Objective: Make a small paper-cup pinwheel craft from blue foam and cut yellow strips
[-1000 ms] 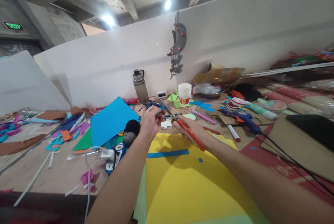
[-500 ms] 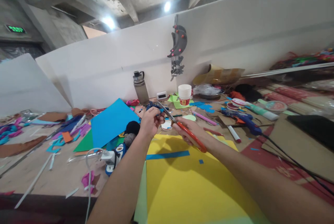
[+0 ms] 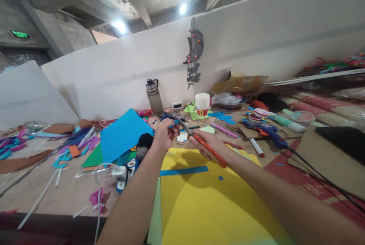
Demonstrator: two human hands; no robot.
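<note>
My right hand (image 3: 205, 142) is closed round the orange handles of a pair of scissors (image 3: 209, 150), whose metal blades point up and left toward my other hand. Fingers pinched together, my left hand (image 3: 166, 135) holds a small blue piece (image 3: 173, 124), seemingly paper or felt, at the blade tips. Below both hands lies a yellow sheet (image 3: 205, 207). On it rest a blue strip (image 3: 184, 171) and a tiny blue square (image 3: 220, 178).
Left of my forearm are a blue sheet (image 3: 122, 134), a black ball (image 3: 146, 140) and a white plug (image 3: 119, 172) with its cable. Behind stand a bottle (image 3: 154, 98) and stacked paper cups (image 3: 202, 103). A blue glue gun (image 3: 273, 136) trails its cord at right.
The view has shifted very slightly. Both hands keep nearly the same position, with the scissors at the small blue piece.
</note>
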